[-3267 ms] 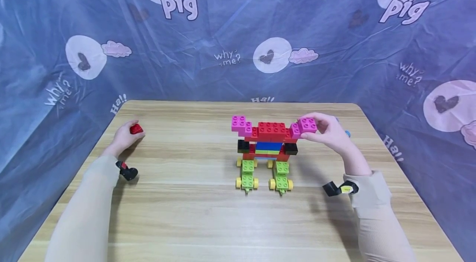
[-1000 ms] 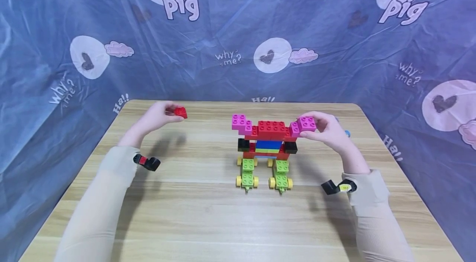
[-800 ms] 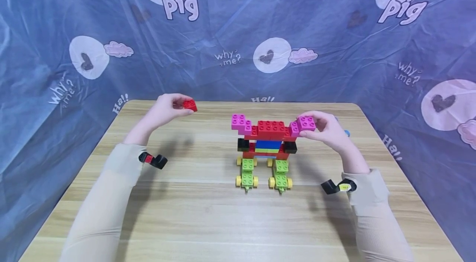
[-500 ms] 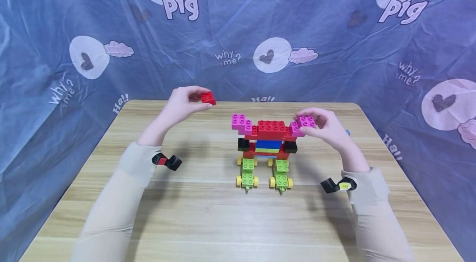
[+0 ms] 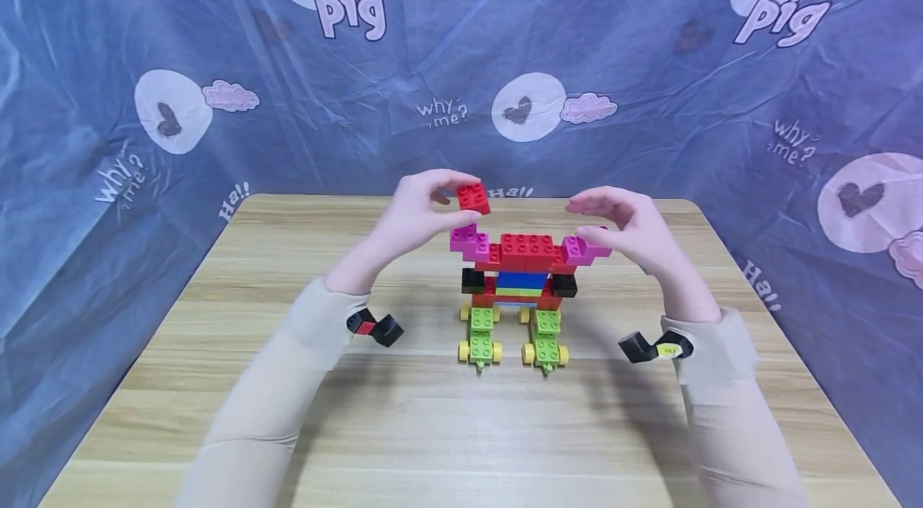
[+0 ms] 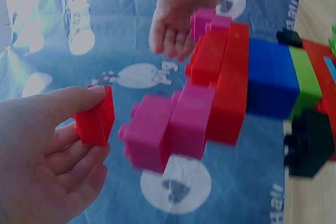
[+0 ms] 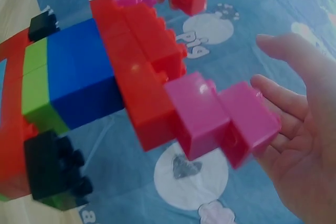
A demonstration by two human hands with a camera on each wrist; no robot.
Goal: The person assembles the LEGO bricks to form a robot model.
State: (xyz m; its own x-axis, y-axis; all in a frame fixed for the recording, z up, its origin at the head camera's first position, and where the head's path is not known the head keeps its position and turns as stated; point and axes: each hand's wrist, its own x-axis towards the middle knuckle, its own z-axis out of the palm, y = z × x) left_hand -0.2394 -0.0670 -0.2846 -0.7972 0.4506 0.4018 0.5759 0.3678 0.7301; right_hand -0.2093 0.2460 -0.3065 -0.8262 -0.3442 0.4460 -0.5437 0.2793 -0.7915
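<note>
Between thumb and fingers, my left hand (image 5: 421,211) pinches a red toy building brick (image 5: 473,198). In the left wrist view a small gap separates that brick (image 6: 97,116) from the studs of the left pink brick (image 6: 149,132). The block figure (image 5: 526,253) stands upright, with red, blue, green and black bricks and stepped pink bricks at both upper ends. Around the right pink end, my right hand (image 5: 627,231) has its fingers spread, the thumb in front of it. The right wrist view shows the pink brick (image 7: 249,124) before the palm, the fingers not closed on it.
The figure's feet are green wheeled bases (image 5: 481,348) with yellow wheels on the wooden table (image 5: 404,428). Printed blue cloth (image 5: 433,35) hangs behind and at both sides.
My left hand has carried the red brick from the table's left side up and right to the left pink end. My right hand has loosened from the right pink brick and risen slightly.
</note>
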